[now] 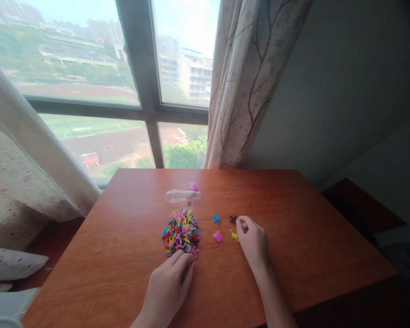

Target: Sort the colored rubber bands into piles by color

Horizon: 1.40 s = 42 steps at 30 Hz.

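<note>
Ahead of left hand (169,284): band pile (181,230), fingertips (186,258) touching, grip unclear | right hand (253,241) pinches dark piece (233,219) beside it

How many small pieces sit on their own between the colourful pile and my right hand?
4: blue piece back left, dark piece back right, pink piece front left, yellow piece front right against the right hand, which may hide more.

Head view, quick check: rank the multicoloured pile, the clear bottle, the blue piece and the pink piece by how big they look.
1. multicoloured pile
2. clear bottle, lying on its side
3. blue piece and pink piece: they look alike, so no ranking between them.
</note>
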### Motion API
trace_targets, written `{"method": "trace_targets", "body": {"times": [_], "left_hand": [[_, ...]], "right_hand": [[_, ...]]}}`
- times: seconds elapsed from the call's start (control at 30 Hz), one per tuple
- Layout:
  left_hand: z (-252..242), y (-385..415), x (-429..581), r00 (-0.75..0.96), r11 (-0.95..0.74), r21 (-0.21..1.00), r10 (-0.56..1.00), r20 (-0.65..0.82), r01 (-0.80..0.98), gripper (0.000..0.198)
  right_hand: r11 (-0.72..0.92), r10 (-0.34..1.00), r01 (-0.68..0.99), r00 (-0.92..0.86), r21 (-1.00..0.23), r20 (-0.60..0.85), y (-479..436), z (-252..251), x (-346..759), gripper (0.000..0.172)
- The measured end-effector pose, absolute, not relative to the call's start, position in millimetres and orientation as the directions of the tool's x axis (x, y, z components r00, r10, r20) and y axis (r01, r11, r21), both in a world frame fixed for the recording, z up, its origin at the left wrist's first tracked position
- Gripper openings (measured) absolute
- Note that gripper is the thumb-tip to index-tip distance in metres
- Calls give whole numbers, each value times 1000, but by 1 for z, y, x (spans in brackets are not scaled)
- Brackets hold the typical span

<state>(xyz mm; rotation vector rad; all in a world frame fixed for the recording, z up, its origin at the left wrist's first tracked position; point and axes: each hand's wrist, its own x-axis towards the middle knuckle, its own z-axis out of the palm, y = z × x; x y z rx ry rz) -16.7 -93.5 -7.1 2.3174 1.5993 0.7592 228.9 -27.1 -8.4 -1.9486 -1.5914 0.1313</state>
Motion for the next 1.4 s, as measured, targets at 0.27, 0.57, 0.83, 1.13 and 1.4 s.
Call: {"method": "trace_targets", "body": {"times": [0.27, 0.57, 0.83, 1.13, 1.4], "left_hand": [[27, -57, 0, 333, -391, 474, 920, 206, 789, 20], [60, 15, 67, 576, -549, 359, 816, 37, 755, 20], [44, 41, 96, 619, -547, 371, 778, -105, 750, 28], [47, 29, 62, 532, -497, 380, 847, 14, 780, 19], [48, -23, 13, 451, -441, 425, 889, 85, 790, 21]], "right_hand": [[126, 951, 732, 104, -670, 292, -77, -16, 193, 23], [194, 955, 734, 9, -650, 295, -92, -28, 175, 22], [206, 956, 712, 1, -672, 294, -93, -25, 176, 23], [184, 965, 703, 6, -687, 264, -94, -21, 176, 21], [186, 964, 718, 0, -670, 268, -93, -22, 177, 20]]}}
